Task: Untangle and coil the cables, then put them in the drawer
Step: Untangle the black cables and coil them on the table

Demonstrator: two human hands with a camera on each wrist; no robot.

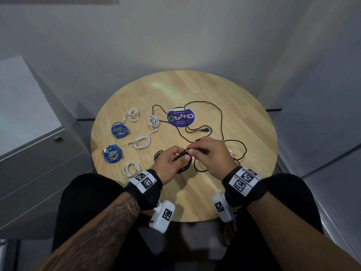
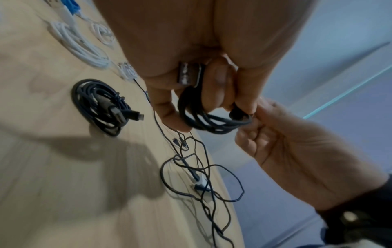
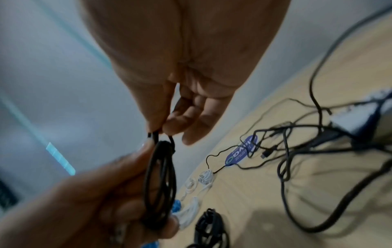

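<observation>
Between both hands, the black coil (image 1: 182, 160) is getting finished: left hand (image 1: 169, 163) is curling around its loops, right hand (image 1: 210, 153) is pinching the tail. Left of that grip, 7 coiled cables are waiting; beyond it, the black tangle (image 1: 205, 122) is lying loose. Nothing's in the drawer yet.

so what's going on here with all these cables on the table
A person is coiling a thin black cable above a round wooden table. The left hand grips the small coil, and the right hand pinches its loose end at the top. Four coiled white cables, two coiled blue ones and one finished black coil already lie on the table. More black cable still sprawls loose, so sorting is unfinished.
</observation>
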